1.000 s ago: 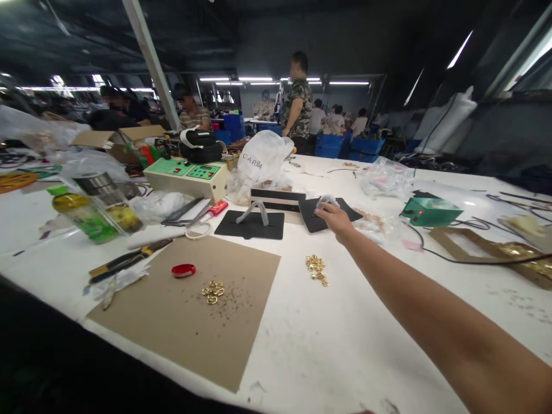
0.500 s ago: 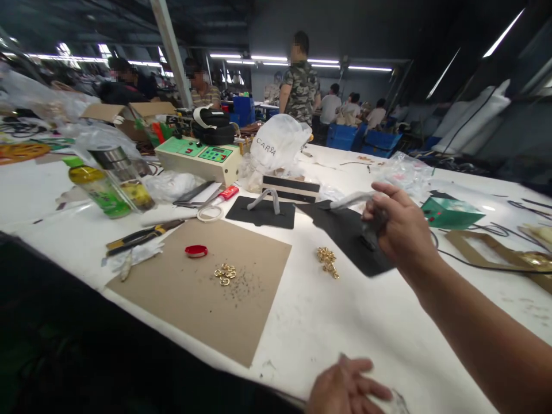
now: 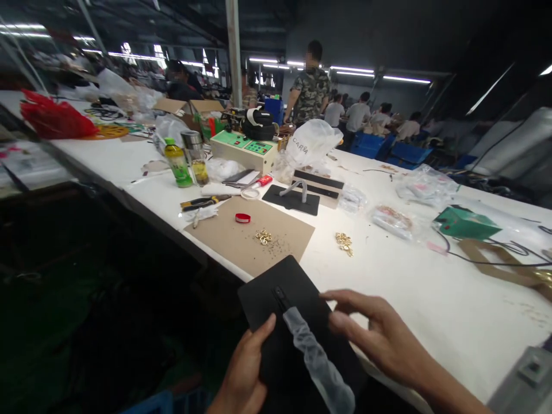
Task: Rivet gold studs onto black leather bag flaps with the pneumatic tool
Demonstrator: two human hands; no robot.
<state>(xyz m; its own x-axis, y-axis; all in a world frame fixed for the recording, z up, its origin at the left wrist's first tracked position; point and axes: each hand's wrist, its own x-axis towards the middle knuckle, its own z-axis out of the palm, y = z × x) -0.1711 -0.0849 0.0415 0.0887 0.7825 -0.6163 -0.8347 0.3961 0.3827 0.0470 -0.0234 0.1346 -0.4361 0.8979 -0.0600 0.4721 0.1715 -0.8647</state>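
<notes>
My left hand (image 3: 246, 363) grips the left edge of a black bag panel (image 3: 267, 287), thumb on top and the other fingers mostly hidden. A handle (image 3: 317, 356) wrapped in clear plastic is fixed to the panel, which tilts over the table's front edge. At the panel's right edge is my right hand (image 3: 379, 330), index finger stretched out and thumb apart from it; its fingertips seem to touch the edge. Beyond lies a brown board (image 3: 228, 241) with gold metal rings (image 3: 263, 236) and a red oval piece (image 3: 242, 218) on it. More gold hardware (image 3: 344, 243) lies on the white table.
Another black panel with a handle (image 3: 297, 199) lies farther back. Pliers (image 3: 204, 202), a green bottle (image 3: 177, 164), a jar (image 3: 196, 161) and a control box (image 3: 245, 150) are at the left. A green box (image 3: 466, 222) and cables sit right. Several people are in the background.
The black panel has come from the far side of the table to the front edge. My left hand now holds it; my right hand has drawn back and loosened. The view has turned left.
</notes>
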